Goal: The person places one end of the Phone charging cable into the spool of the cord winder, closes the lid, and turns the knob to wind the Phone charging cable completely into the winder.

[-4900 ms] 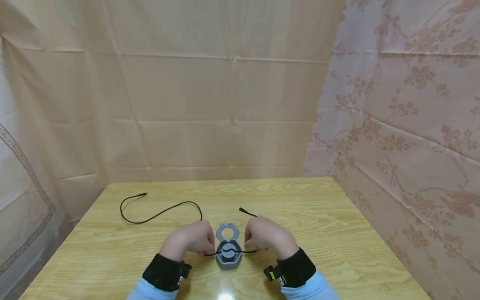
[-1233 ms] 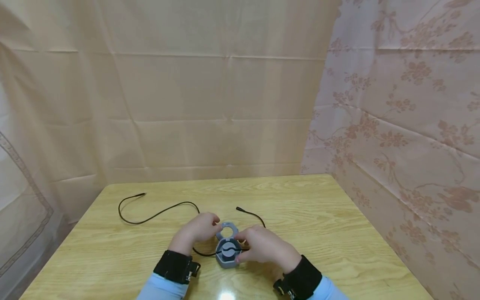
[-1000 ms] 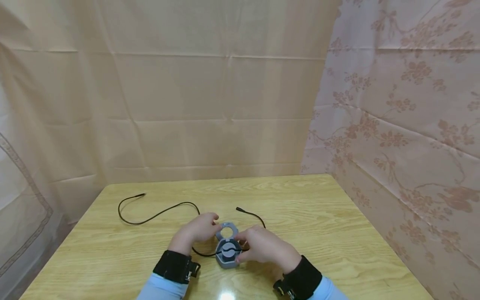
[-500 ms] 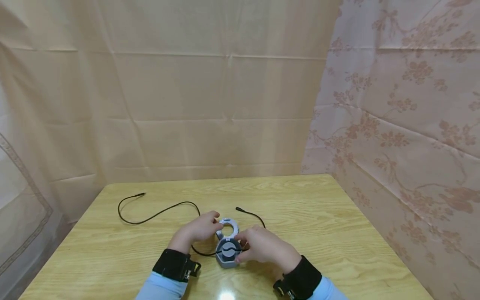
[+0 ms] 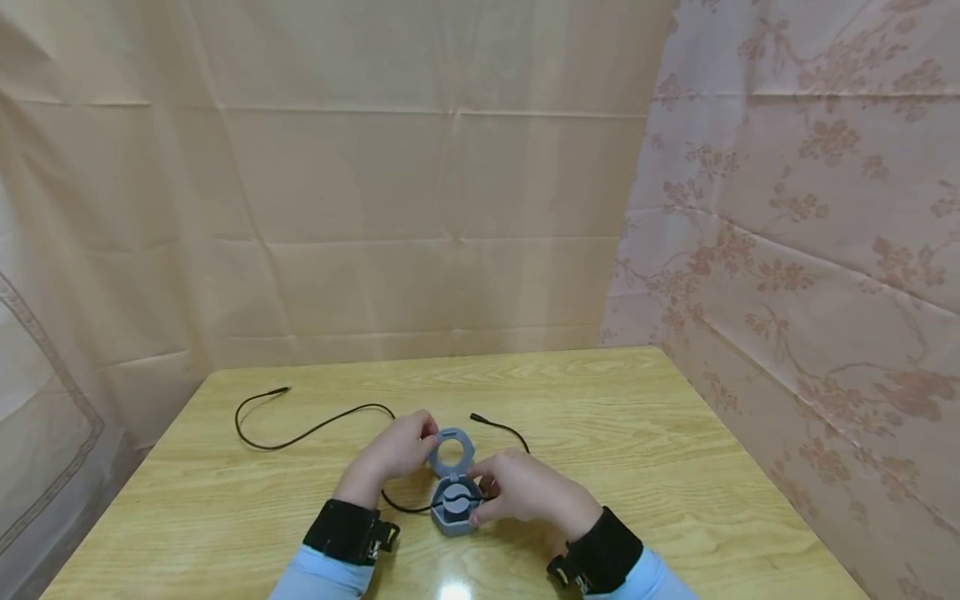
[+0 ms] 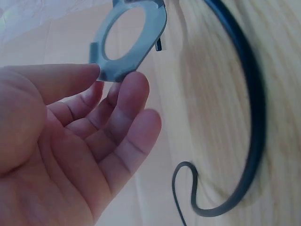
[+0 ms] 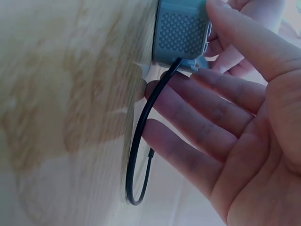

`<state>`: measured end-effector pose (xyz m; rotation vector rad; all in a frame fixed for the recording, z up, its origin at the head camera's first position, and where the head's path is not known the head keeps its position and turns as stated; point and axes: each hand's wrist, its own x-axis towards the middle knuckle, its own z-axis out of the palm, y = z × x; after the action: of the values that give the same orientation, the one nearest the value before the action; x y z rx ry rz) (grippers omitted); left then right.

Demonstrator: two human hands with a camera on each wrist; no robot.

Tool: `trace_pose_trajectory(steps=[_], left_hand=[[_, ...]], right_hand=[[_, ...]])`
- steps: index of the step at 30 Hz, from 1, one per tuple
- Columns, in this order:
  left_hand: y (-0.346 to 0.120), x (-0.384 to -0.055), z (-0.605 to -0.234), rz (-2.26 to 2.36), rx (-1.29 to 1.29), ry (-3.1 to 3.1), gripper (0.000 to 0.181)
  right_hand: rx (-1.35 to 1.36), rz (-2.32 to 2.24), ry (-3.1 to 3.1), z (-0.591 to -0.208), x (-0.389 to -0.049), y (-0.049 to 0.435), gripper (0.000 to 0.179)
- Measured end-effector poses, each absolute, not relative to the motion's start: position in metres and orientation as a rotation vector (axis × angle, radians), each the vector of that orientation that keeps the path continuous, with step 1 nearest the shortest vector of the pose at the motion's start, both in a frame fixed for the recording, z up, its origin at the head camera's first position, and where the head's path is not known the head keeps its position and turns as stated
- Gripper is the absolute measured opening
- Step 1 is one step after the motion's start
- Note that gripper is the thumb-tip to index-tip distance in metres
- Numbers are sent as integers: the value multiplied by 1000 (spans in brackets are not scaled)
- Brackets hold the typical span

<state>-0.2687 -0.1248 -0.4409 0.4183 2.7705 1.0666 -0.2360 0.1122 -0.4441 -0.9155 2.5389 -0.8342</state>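
A small grey hexagonal cable winder case sits on the table with its hinged ring lid swung up at the back. A black cable crosses the case over the round post inside and leaves on both sides. My left hand pinches the lid's edge between thumb and fingers; the left wrist view shows the thumb at its corner. My right hand holds the case's right side, thumb in front and fingers behind. In the right wrist view, the cable comes out of the textured case side and bends past the fingers.
On the wooden table, the long cable part curves to the far left, ending in a plug. Its shorter end carries another plug behind the right hand. A beige curtain and a floral curtain hang around the table.
Several seconds ago both hands held the cable beside the case. They have since moved to lid and case. In the last half second the left hand shifted up and away, tilting the lid.
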Motion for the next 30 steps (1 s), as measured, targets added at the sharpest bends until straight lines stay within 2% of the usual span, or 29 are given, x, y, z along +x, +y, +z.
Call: trace_pose_trajectory(steps=[10, 21, 30], left_hand=[[-127, -263, -432, 1073, 440, 2744, 9], [-139, -256, -421, 1069, 671, 2654, 15], [-148, -247, -417, 1028, 846, 2578, 13]], right_hand=[[-912, -906, 2463, -446, -239, 114, 51], [-921, -907, 2478, -447, -239, 116, 48], [-970, -870, 2504, -448, -240, 116, 37]])
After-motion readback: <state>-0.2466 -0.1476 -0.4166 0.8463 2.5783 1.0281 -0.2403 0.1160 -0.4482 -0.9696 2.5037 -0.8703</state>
